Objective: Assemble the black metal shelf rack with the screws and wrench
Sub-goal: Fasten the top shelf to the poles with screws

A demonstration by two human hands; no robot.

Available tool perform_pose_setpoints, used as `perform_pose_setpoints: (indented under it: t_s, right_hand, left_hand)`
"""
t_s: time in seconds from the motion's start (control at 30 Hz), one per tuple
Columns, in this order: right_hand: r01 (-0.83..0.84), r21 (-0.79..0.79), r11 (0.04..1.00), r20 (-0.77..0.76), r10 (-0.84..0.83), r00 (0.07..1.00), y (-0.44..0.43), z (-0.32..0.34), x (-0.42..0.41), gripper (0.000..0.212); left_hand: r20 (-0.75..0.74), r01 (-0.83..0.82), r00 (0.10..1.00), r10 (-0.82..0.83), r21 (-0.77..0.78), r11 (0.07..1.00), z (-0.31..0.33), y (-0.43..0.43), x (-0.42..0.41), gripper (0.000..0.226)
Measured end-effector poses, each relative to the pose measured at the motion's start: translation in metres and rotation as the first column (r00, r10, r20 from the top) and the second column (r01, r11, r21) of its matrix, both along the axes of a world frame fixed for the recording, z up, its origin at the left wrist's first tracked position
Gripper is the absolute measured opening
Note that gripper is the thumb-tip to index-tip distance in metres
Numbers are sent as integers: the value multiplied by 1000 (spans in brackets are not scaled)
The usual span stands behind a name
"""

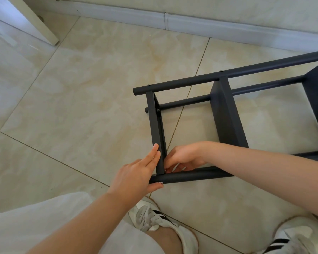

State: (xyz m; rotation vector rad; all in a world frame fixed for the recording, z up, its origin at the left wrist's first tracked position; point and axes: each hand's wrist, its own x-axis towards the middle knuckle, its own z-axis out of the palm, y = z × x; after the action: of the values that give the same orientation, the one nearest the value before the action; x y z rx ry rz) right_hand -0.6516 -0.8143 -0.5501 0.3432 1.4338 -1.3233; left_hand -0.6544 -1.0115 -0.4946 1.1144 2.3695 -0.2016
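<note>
The rack [226, 114] lay on its side on the tiled floor [81, 107], in front of the person's shoes [162, 222]. The left hand [136, 173] was open, straight fingers pressed flat along the end bar [154, 125], thumb against the near tube [191, 176]. The right hand [184, 158] reached inside that corner with fingers curled at the joint; whether it gripped anything could not be told. A screw [149, 85] sat in the far tube.
</note>
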Motion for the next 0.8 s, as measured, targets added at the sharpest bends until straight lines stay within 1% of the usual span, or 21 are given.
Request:
perform_pose_setpoints:
  t_s: [0.1, 0.17, 0.23, 0.33, 0.43, 0.47, 0.5, 0.57, 0.63, 0.7, 0.73, 0.77, 0.8]
  right_hand:
    - [-93, 63, 994, -75, 98, 992, 6, 14, 3, 23]
    - [-155, 121, 981, -109, 168, 980, 11, 25, 6, 27]
    - [-216, 171, 961, -132, 240, 962, 15, 34, 11, 30]
    - [-298, 223, 928, -175, 339, 924, 17, 47, 20, 30]
    - [-369, 331, 869, -262, 460, 848, 16, 57, 31, 27]
    - [-376, 369, 850, -288, 489, 823, 14, 60, 35, 30]
    - [-374, 411, 832, -314, 514, 798, 13, 62, 40, 32]
    - [-346, 498, 795, -366, 554, 747, 10, 65, 48, 35]
    - [-304, 542, 783, -408, 562, 720, 9, 67, 53, 33]
    - [-264, 559, 786, -436, 549, 713, 10, 70, 55, 32]
    - [-247, 562, 790, -444, 540, 715, 11, 72, 55, 33]
    - [-234, 560, 795, -453, 530, 717, 13, 75, 55, 33]
    - [-224, 559, 798, -462, 524, 715, 14, 77, 56, 34]
  left_hand:
    - [25, -52, 998, 51, 31, 998, -1, -1, 0, 90]
    - [97, -138, 987, 130, 80, 987, -2, -1, -2, 90]
    - [188, -242, 959, 212, 158, 957, -5, -4, -2, 91]
    - [327, -400, 893, 309, 261, 879, -13, -8, 2, 92]
    - [425, -555, 808, 408, 319, 768, -19, -8, 12, 95]
    - [445, -613, 773, 453, 339, 714, -20, -7, 16, 98]
    - [477, -681, 721, 502, 360, 638, -22, -7, 21, 102]
    - [577, -814, 580, 575, 379, 441, -24, -6, 32, 112]
    - [679, -913, 403, 613, 338, 226, -25, -3, 42, 118]
    - [781, -976, 178, 598, 218, 5, -23, 2, 53, 113]
    - [814, -986, 84, 574, 152, -71, -23, 5, 58, 101]
    - [827, -989, 36, 561, 110, -98, -24, 8, 63, 76]
    - [828, -993, 29, 560, 87, -78, -25, 12, 68, 46]
